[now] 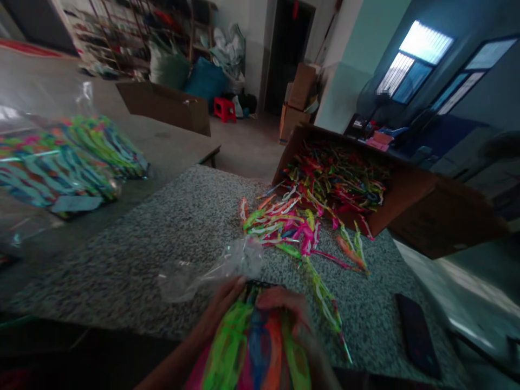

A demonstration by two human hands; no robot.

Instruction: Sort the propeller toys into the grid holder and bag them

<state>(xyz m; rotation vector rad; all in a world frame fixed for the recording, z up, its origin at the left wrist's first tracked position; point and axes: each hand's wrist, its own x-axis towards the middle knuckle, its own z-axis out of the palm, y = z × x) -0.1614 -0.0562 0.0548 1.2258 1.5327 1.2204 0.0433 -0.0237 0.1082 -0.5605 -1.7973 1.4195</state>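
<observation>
A bundle of long neon strips (260, 346), green, blue, orange and pink, lies at the table's near edge with a dark band along its far end. My left hand (226, 298) grips the left side of that end, its fingers partly hidden. Across the right side, my right hand (286, 303) has its fingers curled over the strips, a little blurred. Just beyond my hands a crumpled clear plastic bag (239, 260) rests on the speckled tabletop (162, 233). A loose pile of similar colourful strips (290, 219) spreads farther off.
A tipped cardboard box (406, 189) full of strips opens toward the pile. A dark phone (418, 336) lies at the right. Bagged strip packs (60, 168) sit on the left table. Behind are a cardboard piece (166, 105), a red stool (225, 109) and sacks (168, 65).
</observation>
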